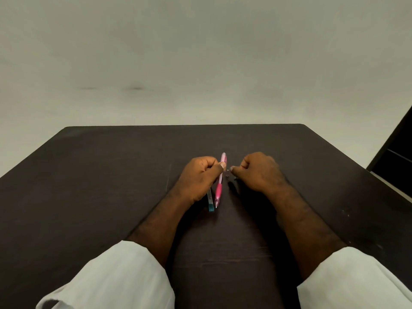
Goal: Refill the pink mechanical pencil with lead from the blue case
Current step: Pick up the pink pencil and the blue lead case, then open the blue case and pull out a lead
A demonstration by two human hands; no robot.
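The pink mechanical pencil (219, 184) is held in my left hand (199, 178), tip toward me and touching or just above the table, top end pointing away. The blue lead case (210, 202) lies on the dark table just left of the pencil, partly hidden under my left hand. My right hand (258, 171) hovers right of the pencil with fingers curled; thumb and forefinger pinch a tiny pale part (227, 173) near the pencil's upper half. I cannot tell what that part is.
The dark wooden table (111, 186) fills the lower view, its far edge against a plain pale wall. A thin line, possibly a lead (168, 177), lies left of my left hand. A dark piece of furniture (394, 150) stands at the right edge.
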